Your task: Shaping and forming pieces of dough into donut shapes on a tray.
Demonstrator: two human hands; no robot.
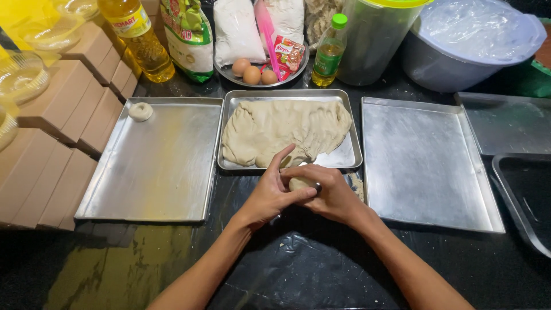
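Note:
My left hand (270, 192) and my right hand (330, 195) meet over the black counter, cupped together around a small ball of pale dough (299, 183). A ring sits on a right-hand finger. Just beyond the hands a metal tray (350, 158) holds a big flattened mass of dough (284, 132). On the wide tray to the left (155, 172) lies one small shaped dough ring (140, 111) in the far corner.
An empty metal tray (425, 166) lies to the right, with further trays (511, 123) past it. Behind stand oil bottles (140, 40), flour bags (236, 28), a plate with eggs (252, 74), a covered bowl (470, 43). Cardboard boxes (63, 132) line the left.

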